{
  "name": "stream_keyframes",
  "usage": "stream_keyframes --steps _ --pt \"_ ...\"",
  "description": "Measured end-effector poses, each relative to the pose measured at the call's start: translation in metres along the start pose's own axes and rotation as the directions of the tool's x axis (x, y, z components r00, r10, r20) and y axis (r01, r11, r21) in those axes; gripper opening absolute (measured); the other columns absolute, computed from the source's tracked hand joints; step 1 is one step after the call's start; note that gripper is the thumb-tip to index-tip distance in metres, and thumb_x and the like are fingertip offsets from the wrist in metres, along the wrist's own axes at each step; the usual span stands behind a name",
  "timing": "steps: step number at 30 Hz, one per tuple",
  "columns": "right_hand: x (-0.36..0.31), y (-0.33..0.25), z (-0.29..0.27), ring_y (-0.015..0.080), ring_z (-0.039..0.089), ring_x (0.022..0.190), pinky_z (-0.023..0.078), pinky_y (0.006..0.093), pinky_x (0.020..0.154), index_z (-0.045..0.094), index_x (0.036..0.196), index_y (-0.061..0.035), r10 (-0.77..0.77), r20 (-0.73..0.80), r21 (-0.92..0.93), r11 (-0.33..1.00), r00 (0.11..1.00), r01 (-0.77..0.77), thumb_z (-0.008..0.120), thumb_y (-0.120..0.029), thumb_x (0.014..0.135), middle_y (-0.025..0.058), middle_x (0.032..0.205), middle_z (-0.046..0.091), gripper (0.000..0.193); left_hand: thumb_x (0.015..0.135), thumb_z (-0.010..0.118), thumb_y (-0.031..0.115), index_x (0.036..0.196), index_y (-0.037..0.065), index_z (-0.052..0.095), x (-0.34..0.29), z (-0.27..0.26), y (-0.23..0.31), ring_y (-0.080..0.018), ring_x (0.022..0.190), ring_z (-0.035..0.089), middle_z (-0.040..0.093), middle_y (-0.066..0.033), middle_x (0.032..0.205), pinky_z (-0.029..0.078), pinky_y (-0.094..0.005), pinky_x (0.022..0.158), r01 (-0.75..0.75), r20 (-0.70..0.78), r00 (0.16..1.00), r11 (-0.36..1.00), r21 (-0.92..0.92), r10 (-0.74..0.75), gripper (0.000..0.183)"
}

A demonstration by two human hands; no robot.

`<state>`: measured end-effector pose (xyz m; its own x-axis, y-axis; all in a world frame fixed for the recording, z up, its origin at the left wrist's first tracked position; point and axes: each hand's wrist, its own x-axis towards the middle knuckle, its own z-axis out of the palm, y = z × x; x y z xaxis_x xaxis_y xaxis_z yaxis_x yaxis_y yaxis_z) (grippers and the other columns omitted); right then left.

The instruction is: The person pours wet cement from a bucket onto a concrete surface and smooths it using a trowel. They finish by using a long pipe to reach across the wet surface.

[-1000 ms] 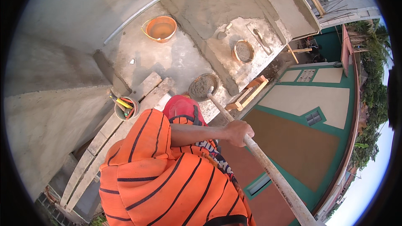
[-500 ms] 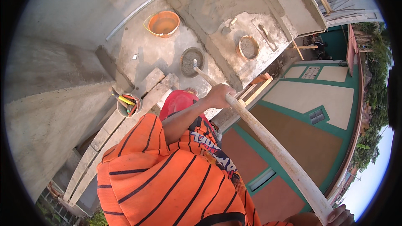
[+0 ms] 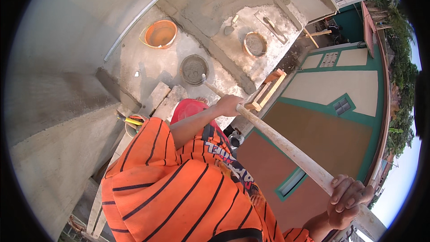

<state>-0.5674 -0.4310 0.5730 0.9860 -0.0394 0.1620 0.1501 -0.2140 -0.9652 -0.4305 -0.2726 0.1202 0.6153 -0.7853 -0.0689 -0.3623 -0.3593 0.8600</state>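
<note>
My left hand [image 3: 229,105] is closed around the middle of a long pale pole [image 3: 286,147]. Lower right, my right hand [image 3: 347,197] wraps the same pole near its wide end, fingers curled over it. The pole slants from the lower right toward the upper left. Its narrow tip appears at the right edge of a round bucket of wet grey mortar [image 3: 194,70]; whether it touches the rim I cannot tell. A smaller bucket of mortar [image 3: 255,45] stands farther right, near a trowel [image 3: 230,26] and a long-bladed float [image 3: 271,25].
An orange bucket [image 3: 160,34] stands on the concrete slab behind the mortar. At left, a pail of hand tools [image 3: 134,123] is partly hidden by my orange sleeve. Planks [image 3: 157,98] lie beside it. A wooden frame [image 3: 267,90] sits past the slab's right edge, before a green-trimmed wall [image 3: 313,152].
The pole's tip has shifted from inside the mortar bucket to its right edge. My right hand has come farther into view, higher along the pole. The whole view has shifted slightly.
</note>
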Motion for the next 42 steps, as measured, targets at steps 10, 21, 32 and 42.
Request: stream_keyframes --steps 10,21,32,42 --pt "-0.076 0.017 -0.035 0.0117 0.049 0.065 0.045 0.0376 0.083 0.043 0.091 -0.0132 0.087 -0.361 0.142 0.989 0.928 -0.038 0.063 -0.035 0.096 -0.0036 0.066 0.041 0.030 0.076 0.070 0.025 0.101 0.014 0.063 0.004 -0.011 0.024 -0.0326 0.099 0.064 0.068 -0.0105 0.098 0.047 -0.0491 0.082 0.046 0.408 0.896 0.953 0.300 -0.172 0.029" --pt "-0.096 0.064 0.015 0.0195 0.061 0.069 0.051 0.0445 0.082 0.053 0.083 -0.0082 0.211 -0.558 0.103 0.977 0.802 -0.185 0.075 -0.035 0.086 0.0017 0.065 0.054 0.035 0.074 0.071 0.015 0.100 0.012 0.061 -0.005 -0.002 -0.036 -0.0329 0.100 0.062 0.068 -0.0106 0.097 0.046 -0.0498 0.083 0.134 0.236 0.948 0.942 0.309 -0.212 0.028" --pt "-0.154 -0.023 -0.030 0.0069 0.047 0.053 0.046 0.0254 0.057 0.043 0.097 -0.0093 -0.165 -0.742 0.007 0.967 0.650 0.254 0.061 -0.025 0.097 -0.0029 0.062 0.042 0.024 0.074 0.076 0.029 0.121 0.007 0.056 -0.004 0.064 0.105 -0.0364 0.101 0.062 0.066 -0.0186 0.102 0.047 -0.0455 0.089 -0.295 0.819 0.555 0.955 0.030 0.145 0.056" --pt "-0.242 0.094 0.007 0.0091 0.050 0.058 0.043 0.0243 0.056 0.046 0.095 -0.0059 -0.042 -0.940 -0.081 0.991 0.338 -0.103 0.075 -0.030 0.086 0.0026 0.071 0.050 0.039 0.073 0.074 0.026 0.131 0.002 0.047 0.034 0.058 0.377 -0.0332 0.122 0.053 0.059 -0.0187 0.123 0.044 -0.0444 0.102 -0.016 0.465 0.370 0.506 -0.862 0.804 0.068"
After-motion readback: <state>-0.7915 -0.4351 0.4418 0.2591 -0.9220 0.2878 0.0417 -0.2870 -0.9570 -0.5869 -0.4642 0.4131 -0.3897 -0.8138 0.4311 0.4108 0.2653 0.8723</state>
